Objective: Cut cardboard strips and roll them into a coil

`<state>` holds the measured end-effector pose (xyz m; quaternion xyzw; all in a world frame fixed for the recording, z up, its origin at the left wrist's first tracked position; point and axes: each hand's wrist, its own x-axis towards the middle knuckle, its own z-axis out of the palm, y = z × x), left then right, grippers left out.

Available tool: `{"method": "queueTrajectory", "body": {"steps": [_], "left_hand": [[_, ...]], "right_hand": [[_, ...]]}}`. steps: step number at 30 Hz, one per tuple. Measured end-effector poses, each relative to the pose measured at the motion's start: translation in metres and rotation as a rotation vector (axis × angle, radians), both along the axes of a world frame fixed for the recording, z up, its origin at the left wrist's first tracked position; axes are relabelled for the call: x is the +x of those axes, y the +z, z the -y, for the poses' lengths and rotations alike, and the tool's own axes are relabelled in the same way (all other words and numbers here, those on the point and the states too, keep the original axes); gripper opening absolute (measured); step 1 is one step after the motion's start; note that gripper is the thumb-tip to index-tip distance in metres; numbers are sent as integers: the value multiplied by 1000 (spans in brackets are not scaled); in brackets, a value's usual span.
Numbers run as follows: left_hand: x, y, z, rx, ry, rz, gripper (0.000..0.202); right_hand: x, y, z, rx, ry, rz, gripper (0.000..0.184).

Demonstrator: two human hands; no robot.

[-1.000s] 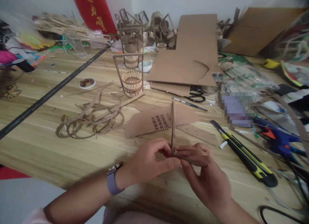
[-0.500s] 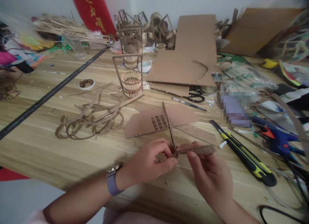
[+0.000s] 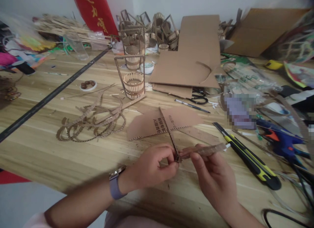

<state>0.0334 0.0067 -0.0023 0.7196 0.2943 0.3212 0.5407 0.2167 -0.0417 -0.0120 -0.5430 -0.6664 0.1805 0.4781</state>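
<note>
In the middle of the view, my left hand [image 3: 155, 164] is closed, its thumb and forefinger pinching the near end of a thin cardboard strip [image 3: 169, 131] that points away from me. My right hand [image 3: 216, 177] grips a second length of cardboard strip [image 3: 208, 150] between thumb and fingers, slanting out to the right. The two lengths meet at a corner between my fingertips; whether they are one bent strip or two pieces, I cannot tell. Beyond the hands lies a flat cardboard piece [image 3: 139, 124] with printed characters and a cut, corrugated edge.
Curled cardboard strips [image 3: 92, 123] lie to the left. A small slatted bucket [image 3: 133, 85] with a tall handle stands behind. On the right are a yellow-black utility knife [image 3: 247, 157], a blue glue gun [image 3: 286, 141] and a pen [image 3: 192, 105]. Large cardboard sheets [image 3: 186, 66] lie further back.
The upright strip's far end has swung slightly left and lower. The length in my right hand has tilted up and reaches further right. Both hands have stayed almost in place.
</note>
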Motion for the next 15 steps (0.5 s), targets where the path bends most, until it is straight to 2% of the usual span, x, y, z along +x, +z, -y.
{"method": "queueTrajectory", "body": {"steps": [4, 9, 12, 15], "left_hand": [[0, -2, -1, -66, 64, -53, 22], [1, -4, 0, -12, 85, -37, 18], [0, -4, 0, -26, 68, -14, 18], [-1, -2, -1, -31, 24, 1, 19]], "right_hand": [[-2, 0, 0, 137, 36, 113, 9], [-4, 5, -5, 228, 116, 191, 8], [-4, 6, -6, 185, 130, 152, 7], [-3, 6, -5, 76, 122, 19, 7]]}}
